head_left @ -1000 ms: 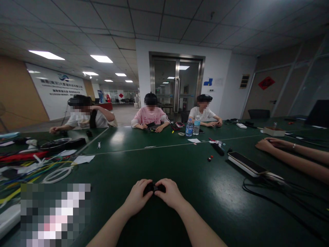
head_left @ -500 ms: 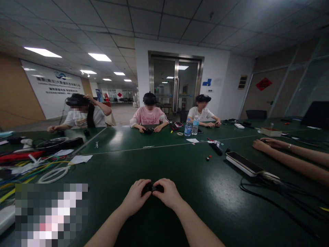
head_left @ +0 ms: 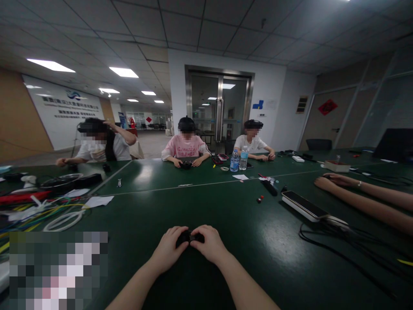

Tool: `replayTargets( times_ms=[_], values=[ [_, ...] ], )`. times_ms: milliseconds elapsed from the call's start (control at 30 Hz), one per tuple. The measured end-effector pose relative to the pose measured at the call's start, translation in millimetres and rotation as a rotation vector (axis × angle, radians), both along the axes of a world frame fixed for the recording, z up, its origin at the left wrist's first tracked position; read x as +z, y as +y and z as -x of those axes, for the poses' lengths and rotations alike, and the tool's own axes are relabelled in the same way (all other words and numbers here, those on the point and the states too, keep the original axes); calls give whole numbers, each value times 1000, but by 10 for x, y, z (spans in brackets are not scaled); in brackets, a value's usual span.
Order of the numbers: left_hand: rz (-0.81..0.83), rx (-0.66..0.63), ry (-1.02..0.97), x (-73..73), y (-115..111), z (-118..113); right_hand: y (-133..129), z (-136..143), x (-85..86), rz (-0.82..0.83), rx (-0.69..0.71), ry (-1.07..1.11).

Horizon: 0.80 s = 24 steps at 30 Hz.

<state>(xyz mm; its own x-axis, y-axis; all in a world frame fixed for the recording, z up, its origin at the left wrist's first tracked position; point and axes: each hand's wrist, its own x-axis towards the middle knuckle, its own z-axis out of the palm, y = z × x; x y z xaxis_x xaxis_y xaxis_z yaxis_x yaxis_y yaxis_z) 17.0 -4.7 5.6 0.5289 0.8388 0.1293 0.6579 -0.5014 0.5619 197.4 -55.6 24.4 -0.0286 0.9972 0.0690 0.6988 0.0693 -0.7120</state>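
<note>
Near the front middle of the green table point(head_left: 135, 228), my left hand point(head_left: 170, 248) and my right hand point(head_left: 209, 244) face each other. Between them is a small black object point(head_left: 183, 238), mostly covered by the fingers. The left thumb and fingers are closed round its left part. My right thumb and fingers wrap its right part. The fingertips of both hands nearly meet at its middle. What exactly the object is cannot be made out.
Tangled cables point(head_left: 64, 220) and a red item point(head_left: 24, 196) lie left. A white-edged device point(head_left: 305, 206) with black cables lies right, near another person's hands point(head_left: 334, 181). Two bottles point(head_left: 239, 159) stand farther back. Three people sit across the table.
The whole view has shifted slightly, with most things appearing a little farther left. My hands keep the same hold on the black object.
</note>
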Motion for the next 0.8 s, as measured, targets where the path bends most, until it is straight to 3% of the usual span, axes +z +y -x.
replayTargets(
  times_ms=[267,800],
  values=[
    [-64,-28,-4,-5,5,-18,45,9,-41,-67,20,-22],
    [-26,-3,25,17,-6,-17,2,-3,7,-21,26,-10]
  ],
)
